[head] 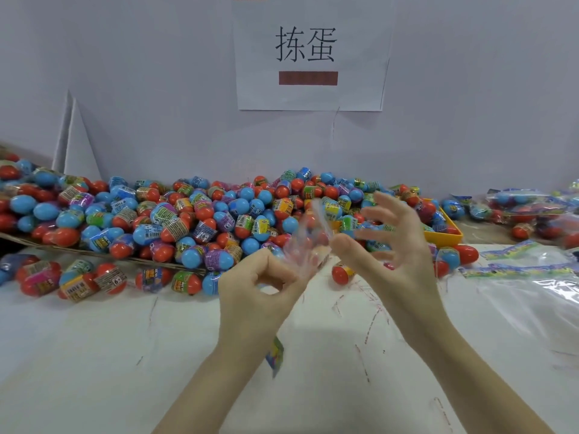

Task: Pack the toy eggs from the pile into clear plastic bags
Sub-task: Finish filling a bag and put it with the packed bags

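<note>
Head view: a clear plastic bag point(305, 245) hangs above the white table point(125, 355), pinched by the left hand point(260, 289) and the right hand point(388, 242), whose other fingers splay. Behind lies the egg pile point(175, 220); filled bags point(532, 208) and a yellow tray point(445, 236) sit right.

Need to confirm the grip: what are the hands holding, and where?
Both hands, left and right, pinch a clear plastic bag at its upper edge.

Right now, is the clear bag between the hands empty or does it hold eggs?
Empty, it seems: the clear bag looks thin and crumpled, and eggs show only behind it.
</note>
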